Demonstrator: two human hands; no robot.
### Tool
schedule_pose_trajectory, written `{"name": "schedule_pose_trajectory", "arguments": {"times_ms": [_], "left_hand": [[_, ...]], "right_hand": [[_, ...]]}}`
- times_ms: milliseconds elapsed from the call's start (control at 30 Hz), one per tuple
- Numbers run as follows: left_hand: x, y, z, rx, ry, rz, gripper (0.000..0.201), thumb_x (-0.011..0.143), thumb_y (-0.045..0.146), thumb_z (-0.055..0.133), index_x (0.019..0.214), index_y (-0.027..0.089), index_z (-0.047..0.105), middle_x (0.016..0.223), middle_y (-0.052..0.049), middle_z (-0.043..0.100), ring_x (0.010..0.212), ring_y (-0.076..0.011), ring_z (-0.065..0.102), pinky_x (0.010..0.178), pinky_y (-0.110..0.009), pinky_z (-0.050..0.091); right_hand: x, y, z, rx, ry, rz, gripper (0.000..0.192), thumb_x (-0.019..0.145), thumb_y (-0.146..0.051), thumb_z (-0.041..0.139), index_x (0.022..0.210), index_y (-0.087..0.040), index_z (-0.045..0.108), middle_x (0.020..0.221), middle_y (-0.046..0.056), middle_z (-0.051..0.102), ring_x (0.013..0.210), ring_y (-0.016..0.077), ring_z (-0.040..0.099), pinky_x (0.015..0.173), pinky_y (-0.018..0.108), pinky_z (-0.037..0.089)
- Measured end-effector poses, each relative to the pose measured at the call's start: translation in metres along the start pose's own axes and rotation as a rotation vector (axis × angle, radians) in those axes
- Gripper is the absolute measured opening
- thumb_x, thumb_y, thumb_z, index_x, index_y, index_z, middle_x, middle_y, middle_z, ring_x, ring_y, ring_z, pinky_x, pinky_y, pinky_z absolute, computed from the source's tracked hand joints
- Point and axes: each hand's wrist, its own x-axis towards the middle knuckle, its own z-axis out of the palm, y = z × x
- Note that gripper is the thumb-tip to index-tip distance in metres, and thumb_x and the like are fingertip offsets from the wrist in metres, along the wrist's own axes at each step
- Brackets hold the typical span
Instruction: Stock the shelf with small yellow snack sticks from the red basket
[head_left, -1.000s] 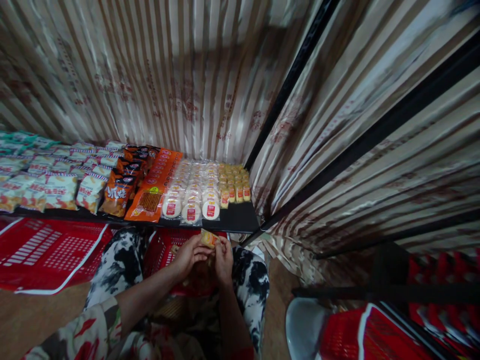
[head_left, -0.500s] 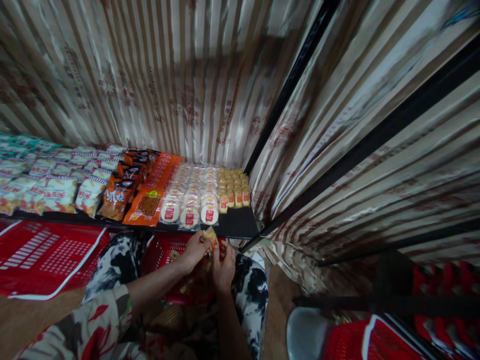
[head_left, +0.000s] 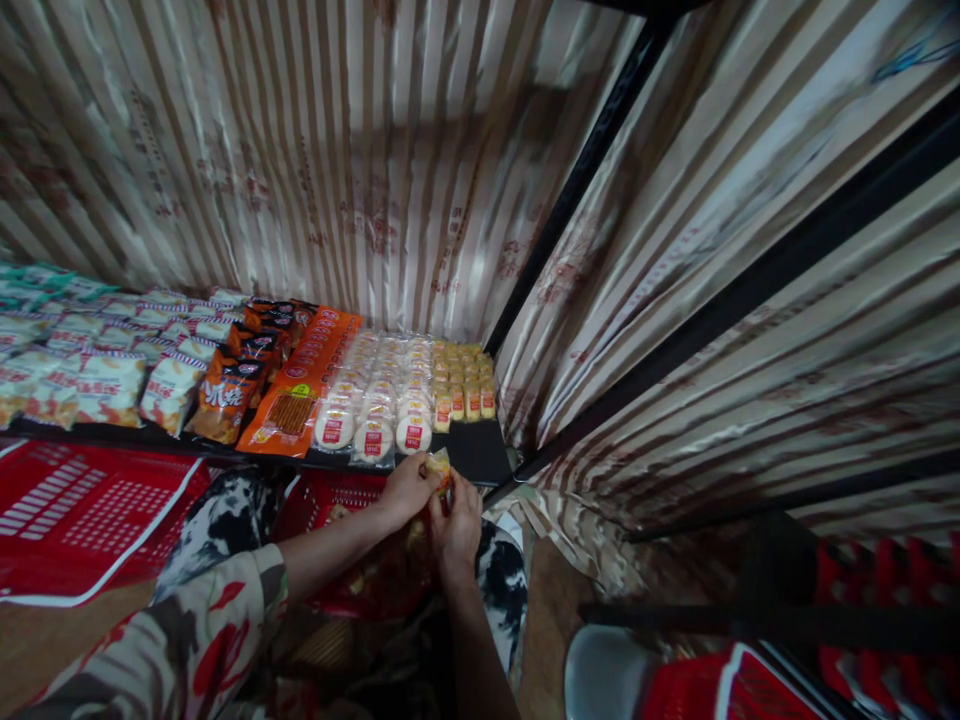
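My left hand (head_left: 409,492) and my right hand (head_left: 457,530) are together just in front of the shelf's front edge. Between their fingertips they pinch one small yellow snack packet (head_left: 438,464) in clear wrapping. Past it, on the black shelf (head_left: 480,452), stand rows of similar small yellow packets (head_left: 457,400) with red labels. To their left are columns of round white wrapped crackers (head_left: 373,438). Under my hands, between my knees, is a red basket (head_left: 360,496) with more wrapped pieces inside, partly hidden by my forearms.
Further left on the shelf lie an orange flat pack (head_left: 292,400), orange-brown bags (head_left: 229,395) and white snack bags (head_left: 112,385). Another red basket (head_left: 82,520) is at lower left. Black metal bars (head_left: 720,310) cross before the striped curtain. A grey stool (head_left: 607,670) stands at lower right.
Both hands have shifted slightly right along the shelf edge, still holding the small packet. The view has turned a little, so the shelf appears slightly further left.
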Motion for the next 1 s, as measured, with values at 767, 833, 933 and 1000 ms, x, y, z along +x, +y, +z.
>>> {"name": "schedule_pose_trajectory", "arguments": {"times_ms": [767,833,933,1000], "left_hand": [[0.046,0.028,0.035,-0.102,-0.011,-0.007,0.031,0.072,0.001,0.048,0.097,0.014,0.061,0.097,-0.005,0.067,0.086,-0.0138,0.063,0.08,-0.024,0.048],[0.051,0.027,0.037,-0.078,0.018,-0.009,0.033,0.072,0.002,0.049,0.1,0.015,0.06,0.103,-0.007,0.066,0.09,-0.0147,0.062,0.083,-0.025,0.048],[0.058,0.027,0.039,-0.066,0.042,0.003,0.038,0.072,0.002,0.049,0.107,0.015,0.058,0.112,-0.009,0.062,0.099,-0.0156,0.059,0.089,-0.026,0.046],[0.061,0.028,0.041,-0.067,0.043,0.003,0.04,0.073,0.003,0.049,0.11,0.015,0.057,0.115,-0.009,0.061,0.104,-0.0164,0.057,0.092,-0.027,0.044]], "right_hand": [[0.073,0.035,0.015,0.015,-0.016,0.156,0.043,0.081,-0.038,0.048,0.117,-0.015,0.055,0.1,0.011,0.057,0.084,0.0202,0.056,0.078,0.032,0.047],[0.077,0.037,0.019,0.014,-0.017,0.17,0.043,0.081,-0.037,0.048,0.117,-0.014,0.055,0.101,0.011,0.057,0.085,0.0205,0.056,0.078,0.032,0.046],[0.085,0.04,0.022,-0.003,-0.009,0.169,0.043,0.081,-0.037,0.048,0.117,-0.013,0.056,0.101,0.012,0.057,0.088,0.0216,0.056,0.08,0.033,0.046],[0.091,0.042,0.024,-0.021,-0.005,0.17,0.043,0.081,-0.037,0.047,0.116,-0.013,0.056,0.101,0.012,0.057,0.088,0.0221,0.056,0.08,0.033,0.045]]}}
